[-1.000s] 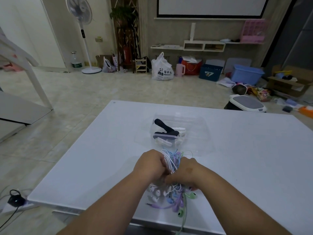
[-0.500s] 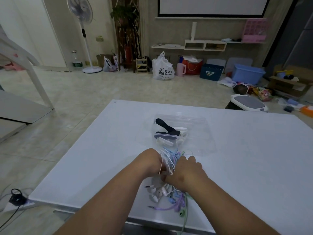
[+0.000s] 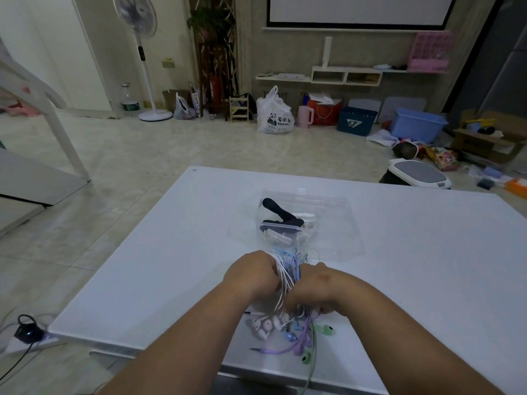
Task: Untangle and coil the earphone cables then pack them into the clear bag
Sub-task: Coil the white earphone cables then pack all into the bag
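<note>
On the white counter [image 3: 427, 266], a clear bag [image 3: 339, 223] lies just beyond the grips, with black and white pieces inside. Only the grips themselves cover the cables [image 3: 288, 269], a bunch of white, blue, purple and green strands. The left grip [image 3: 251, 273] and right grip [image 3: 316, 292], side by side, both clench the bunch between them. The earbuds [image 3: 268, 326] spill onto the counter below, near its front edge.

white, blue, purple, green earphone cables [image 3: 288, 269], clear bag [image 3: 336, 223], white table [image 3: 427, 252]

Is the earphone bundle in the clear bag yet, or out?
Out: left hand and right hand grip the earphone bundle short of the clear bag.
</note>
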Demonstrator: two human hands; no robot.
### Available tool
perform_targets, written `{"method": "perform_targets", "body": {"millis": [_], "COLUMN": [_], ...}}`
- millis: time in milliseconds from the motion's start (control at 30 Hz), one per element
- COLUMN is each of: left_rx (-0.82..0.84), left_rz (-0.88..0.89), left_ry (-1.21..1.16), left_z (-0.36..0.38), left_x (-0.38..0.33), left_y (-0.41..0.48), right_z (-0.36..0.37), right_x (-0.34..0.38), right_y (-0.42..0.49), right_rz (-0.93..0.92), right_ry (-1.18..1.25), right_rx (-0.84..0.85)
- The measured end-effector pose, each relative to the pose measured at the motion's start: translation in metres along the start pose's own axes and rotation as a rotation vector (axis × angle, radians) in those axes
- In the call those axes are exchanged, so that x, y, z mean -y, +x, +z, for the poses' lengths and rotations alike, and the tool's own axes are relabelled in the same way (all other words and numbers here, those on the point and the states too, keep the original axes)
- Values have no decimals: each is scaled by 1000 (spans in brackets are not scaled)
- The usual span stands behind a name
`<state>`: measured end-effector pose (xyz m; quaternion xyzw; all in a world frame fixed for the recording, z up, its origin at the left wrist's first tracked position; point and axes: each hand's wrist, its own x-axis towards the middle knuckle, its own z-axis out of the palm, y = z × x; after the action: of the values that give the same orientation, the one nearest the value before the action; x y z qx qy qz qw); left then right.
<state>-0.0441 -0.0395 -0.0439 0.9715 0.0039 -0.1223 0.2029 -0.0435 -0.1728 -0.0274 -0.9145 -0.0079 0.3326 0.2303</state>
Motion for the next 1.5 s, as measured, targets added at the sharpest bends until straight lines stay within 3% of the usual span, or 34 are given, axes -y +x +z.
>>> {"method": "perform_targets", "body": {"millis": [300, 600, 867, 1067, 1267, 1400, 1500], "left_rx": [43, 46, 89, 90, -139, -321, -317], "left_rz": [47, 31, -4, 45, 90, 289, 441], "left_ry": [-9, -157, -268, -50, 261, 264, 359], "left_z": [-2, -1, -6, -16, -18, -10, 1], "left_x": [6, 15, 15, 21, 17, 17, 21], "left_y": [4, 10, 11, 8, 1, 4, 6], "right_z": [0, 19, 39, 33, 22, 20, 24], "right_x": [0, 6, 7, 6, -1, 0, -1], "right_y": [-3, -1, 5, 4, 2, 5, 6], "right_rz": [-1, 104, 65, 42, 108, 110, 76], "right_ry": [166, -66, -2, -41, -154, -122, -146], "right_rx": [48, -193, -394, -408, -367, -381, -401]}}
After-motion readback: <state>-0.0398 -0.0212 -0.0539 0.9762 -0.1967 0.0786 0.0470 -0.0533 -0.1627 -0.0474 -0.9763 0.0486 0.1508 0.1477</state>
